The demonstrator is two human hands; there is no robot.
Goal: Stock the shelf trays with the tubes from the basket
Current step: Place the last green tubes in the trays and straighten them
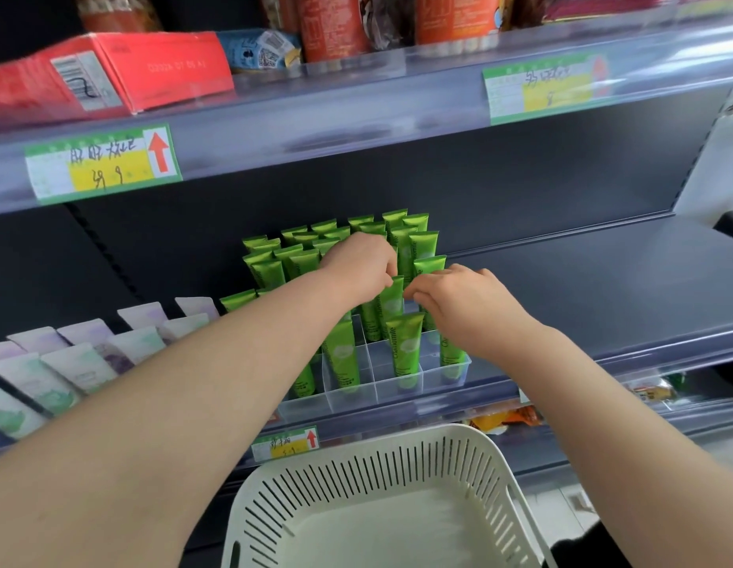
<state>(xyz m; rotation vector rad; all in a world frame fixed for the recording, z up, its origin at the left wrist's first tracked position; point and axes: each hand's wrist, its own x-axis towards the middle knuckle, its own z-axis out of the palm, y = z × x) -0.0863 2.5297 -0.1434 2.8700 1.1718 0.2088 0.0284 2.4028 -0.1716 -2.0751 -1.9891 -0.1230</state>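
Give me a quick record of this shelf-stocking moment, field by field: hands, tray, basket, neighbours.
left hand: pinches top of an upright green tube
right hand: fingers curled beside that tube; grip unclear
clear tray: mostly filled with upright green tubes, front compartments empty
basket: no tubes visible
neighbours: pale tubes to the left

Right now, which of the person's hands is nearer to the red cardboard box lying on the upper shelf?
Left. The left hand pinches one of the upright green tubes, below and right of the red cardboard box; the right hand is farther right and lower.
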